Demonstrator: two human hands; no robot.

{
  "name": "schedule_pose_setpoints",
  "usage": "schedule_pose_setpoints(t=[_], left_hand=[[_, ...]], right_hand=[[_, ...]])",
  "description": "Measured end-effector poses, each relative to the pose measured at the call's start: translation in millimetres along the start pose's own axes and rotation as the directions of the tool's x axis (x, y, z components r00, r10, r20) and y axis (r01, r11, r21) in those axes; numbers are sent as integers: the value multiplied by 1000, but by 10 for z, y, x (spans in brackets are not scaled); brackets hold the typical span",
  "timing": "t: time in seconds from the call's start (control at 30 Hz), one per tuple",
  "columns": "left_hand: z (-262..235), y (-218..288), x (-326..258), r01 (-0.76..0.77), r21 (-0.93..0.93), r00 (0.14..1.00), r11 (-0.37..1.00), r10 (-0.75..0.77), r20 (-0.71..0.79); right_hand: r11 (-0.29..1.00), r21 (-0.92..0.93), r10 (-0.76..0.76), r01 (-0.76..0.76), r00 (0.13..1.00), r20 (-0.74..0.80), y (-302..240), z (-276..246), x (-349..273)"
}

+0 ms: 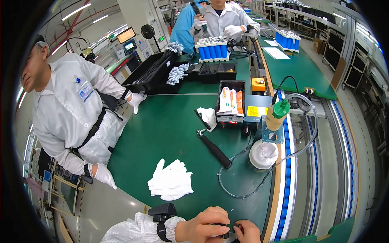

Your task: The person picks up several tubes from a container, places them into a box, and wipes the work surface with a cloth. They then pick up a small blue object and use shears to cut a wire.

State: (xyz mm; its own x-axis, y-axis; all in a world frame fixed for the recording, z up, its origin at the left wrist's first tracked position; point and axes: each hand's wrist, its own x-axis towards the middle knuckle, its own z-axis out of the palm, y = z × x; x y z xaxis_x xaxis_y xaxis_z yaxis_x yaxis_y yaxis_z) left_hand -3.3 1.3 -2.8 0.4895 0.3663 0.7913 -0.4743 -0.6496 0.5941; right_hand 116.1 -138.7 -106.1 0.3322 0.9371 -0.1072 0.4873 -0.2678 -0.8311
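My left hand [206,225] is at the near edge of the green table, its bare fingers curled round a small black object [225,235], mostly hidden. Close beside it, my right hand [248,232] has its thumb and fingertips drawn together by the same object; what they pinch does not show. A black device on a strap [162,211] sits round my left wrist, over a white striped sleeve. Just beyond my left forearm lies a pair of white gloves [170,180], flat on the table [170,133].
A black-handled tool [215,151], a white cloth [208,118], a bin of tubes [231,99] and a green-capped bottle [276,114] with a looped hose stand ahead. A white-lidded jar [263,154] borders the roller conveyor [285,178]. A co-worker [77,101] leans at the left; others work at the far end.
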Motion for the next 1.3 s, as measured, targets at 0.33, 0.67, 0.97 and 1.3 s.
schedule_pose_setpoints(t=[0.33, 0.67, 0.97, 1.3], left_hand=[[-51, 18, -86, 57, -23, 998, 998, -56, 41], [-90, -73, -143, 132, -26, 988, 991, -129, 90], [-105, -658, -468, 459, 363, 875, 811, -483, -26], [-73, -880, -929, 633, 443, 767, 635, -593, -245]], right_hand=[[1000, 16, 9, -9, 1000, -6, 129, 101, -43], [999, 42, -1, 2, 999, -37, 176, 131, -11], [1000, 10, -16, 16, 1000, -6, 32, 17, -14], [999, -2, -47, 47, 999, -5, 8, 6, 5]])
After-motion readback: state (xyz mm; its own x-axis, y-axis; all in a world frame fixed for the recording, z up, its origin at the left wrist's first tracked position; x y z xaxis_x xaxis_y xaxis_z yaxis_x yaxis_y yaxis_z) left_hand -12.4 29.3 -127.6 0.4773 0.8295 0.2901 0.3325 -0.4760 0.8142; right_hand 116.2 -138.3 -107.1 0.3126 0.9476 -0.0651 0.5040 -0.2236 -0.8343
